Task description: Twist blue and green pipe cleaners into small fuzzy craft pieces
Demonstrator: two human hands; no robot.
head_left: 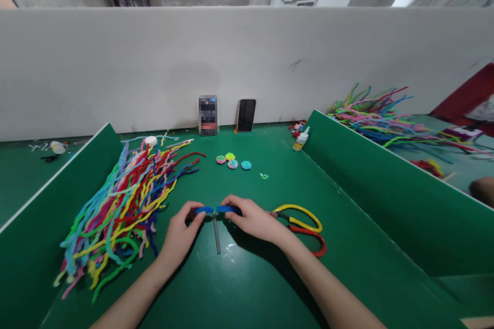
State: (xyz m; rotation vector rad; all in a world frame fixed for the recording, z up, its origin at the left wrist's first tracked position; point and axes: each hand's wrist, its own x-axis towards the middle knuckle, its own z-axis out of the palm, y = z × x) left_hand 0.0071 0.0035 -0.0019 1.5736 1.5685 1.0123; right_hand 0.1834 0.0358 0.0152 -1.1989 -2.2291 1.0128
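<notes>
Near the middle of the green table, my left hand [186, 226] pinches the left part of a blue fuzzy piece [208, 210] between thumb and fingers. My right hand [245, 216] pinches the right part of the blue piece; whether both parts are joined cannot be made out. A thin grey rod [216, 234] points toward me from between the hands, its far end at the blue piece. Scissors with one yellow and one red handle [309, 229] lie just right of my right hand, their blades partly hidden by it.
Many coloured fuzzy stems [127, 190] are heaped at left. Small flower-like discs [232, 164], green scraps [264, 176] and a glue bottle [301, 140] lie farther back. Two phones [246, 115] lean on the white wall. Green dividers [386, 180] flank the workspace. A person's arm shows at far right.
</notes>
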